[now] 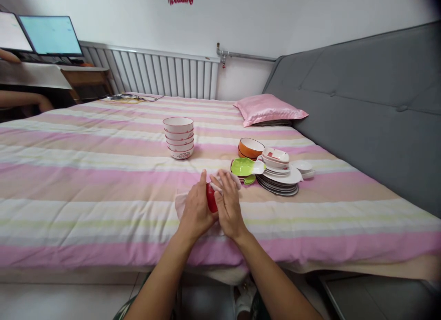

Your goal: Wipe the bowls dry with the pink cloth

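Observation:
My left hand (198, 209) is closed around a small, glossy red dish (212, 198), seen only in part between my hands. A pale pink cloth (180, 204) hangs out on both sides of it. Fingers of my right hand (229, 205) are bent over the cloth and press it against the dish. Just beyond my right hand lie green leaf-shaped dishes (243, 166), the upper one with a white end. Beside these stands a stack of plates (292, 176), topped with small white rectangular dishes (275, 155).
Several white bowls with red rims (178, 122) stand stacked on the striped bed cover (103, 173). Orange bowls (244, 151) and small white dishes (305, 167) flank the plates. Farther back are a pink pillow (268, 107) and cables (134, 98). Another person's arm (20, 99) shows at the left.

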`<act>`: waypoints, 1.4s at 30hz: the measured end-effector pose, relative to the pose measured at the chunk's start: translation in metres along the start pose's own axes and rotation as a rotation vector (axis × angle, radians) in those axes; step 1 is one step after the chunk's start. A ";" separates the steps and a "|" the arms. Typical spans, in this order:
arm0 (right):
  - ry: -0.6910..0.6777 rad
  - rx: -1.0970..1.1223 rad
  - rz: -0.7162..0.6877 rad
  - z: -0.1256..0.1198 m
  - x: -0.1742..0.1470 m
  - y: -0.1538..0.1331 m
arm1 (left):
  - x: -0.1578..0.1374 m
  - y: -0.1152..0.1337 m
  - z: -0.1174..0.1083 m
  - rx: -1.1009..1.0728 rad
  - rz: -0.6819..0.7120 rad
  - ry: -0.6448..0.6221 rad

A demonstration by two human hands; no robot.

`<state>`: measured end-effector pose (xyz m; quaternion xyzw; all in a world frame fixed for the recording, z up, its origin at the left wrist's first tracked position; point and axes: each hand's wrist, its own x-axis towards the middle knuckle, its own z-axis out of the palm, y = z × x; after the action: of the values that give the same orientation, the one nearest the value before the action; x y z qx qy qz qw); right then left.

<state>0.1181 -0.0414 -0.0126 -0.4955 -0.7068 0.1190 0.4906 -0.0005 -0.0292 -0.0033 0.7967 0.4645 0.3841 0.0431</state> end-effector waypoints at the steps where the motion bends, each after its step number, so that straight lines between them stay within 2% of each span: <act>1: 0.013 -0.008 0.009 0.001 0.002 0.003 | 0.000 -0.001 0.000 -0.001 -0.028 -0.022; 6: 0.097 0.036 0.040 0.000 0.011 0.022 | -0.002 -0.009 -0.002 0.005 -0.345 -0.178; 10: 0.130 0.137 0.140 -0.003 0.015 0.032 | -0.002 -0.014 0.001 0.017 -0.452 -0.234; 14: 0.148 0.180 0.205 -0.002 0.015 0.035 | 0.000 -0.010 0.006 0.032 -0.428 -0.229; 18: 0.170 0.189 0.204 -0.002 0.013 0.035 | 0.001 -0.003 0.007 0.036 -0.386 -0.173; 23: 0.148 0.136 0.085 -0.003 0.008 0.025 | 0.000 0.005 0.000 0.140 -0.233 -0.079; 26: 0.115 0.039 -0.007 -0.003 0.004 0.015 | -0.001 0.007 -0.003 0.202 -0.196 -0.061; 31: 0.022 -0.088 -0.089 0.000 0.000 0.004 | -0.002 0.006 -0.005 0.241 -0.175 -0.047; 34: -0.016 -0.111 -0.097 0.002 0.000 0.003 | -0.002 0.006 -0.006 0.233 -0.208 -0.045; 39: 0.000 -0.103 -0.063 0.002 0.005 0.006 | 0.000 0.009 -0.009 0.232 -0.251 -0.049; 42: 0.023 -0.043 0.004 0.003 0.008 0.010 | 0.000 0.010 -0.010 0.221 -0.274 -0.046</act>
<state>0.1218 -0.0289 -0.0158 -0.5086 -0.7026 0.0988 0.4878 0.0002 -0.0375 0.0083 0.7343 0.6070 0.3032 0.0178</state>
